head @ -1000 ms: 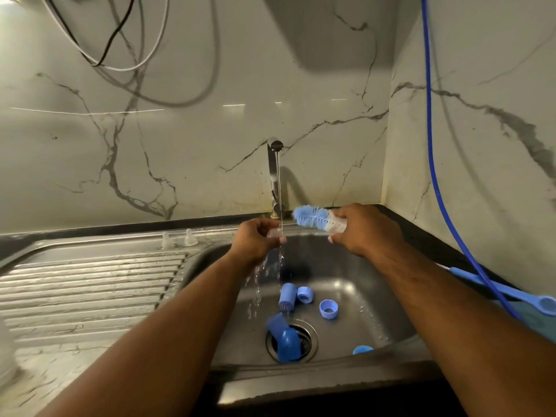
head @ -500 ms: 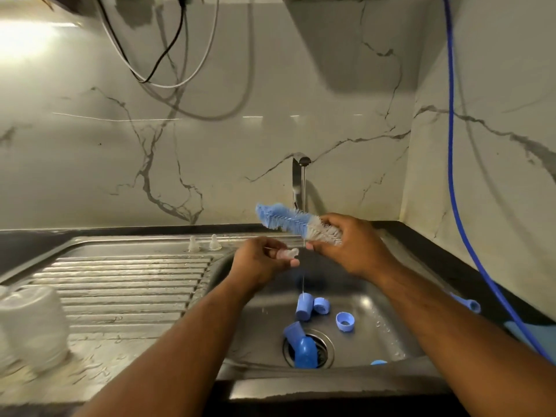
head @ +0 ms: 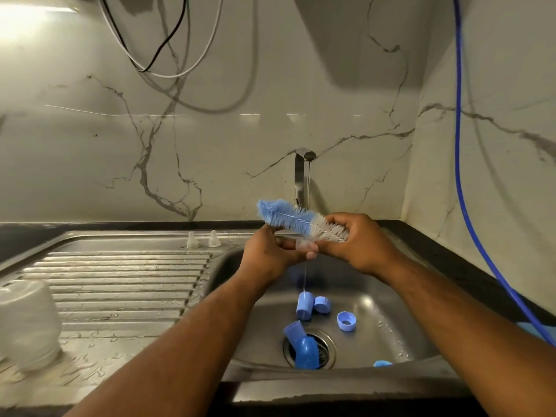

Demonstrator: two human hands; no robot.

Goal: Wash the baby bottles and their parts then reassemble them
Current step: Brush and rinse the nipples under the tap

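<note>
Since a second ago I have drawn both hands back from under the tap (head: 302, 176); the thin stream now falls past them into the sink (head: 400, 320) and lands on a blue part below. My left hand (head: 270, 254) is closed around a small clear teat (head: 304, 245), pinched between thumb and fingertips. My right hand (head: 358, 242) grips the brush (head: 296, 219) at the white end of its bristles, and the blue bristle end points up and to the left, above my left hand. Both hands are touching, held over the back of the basin.

Down in the sink lie the blue bottle parts: a tube-shaped piece (head: 303, 305) with a small cap (head: 322, 304) just beside it, a ring (head: 346, 320) with its opening facing up a little to the right, and a bigger blue piece (head: 302, 346) lying across the drain (head: 326, 341). Another bit of blue (head: 382, 363) peeps out at the near rim; what it is I cannot tell.

On the ledge behind the drainboard (head: 120, 281) stand two more clear teats (head: 203, 239), upright, side by side. At the left edge of the drainboard sits a clear bottle (head: 27, 323), blurred. A blue hose (head: 460, 176) hangs down the right wall.
</note>
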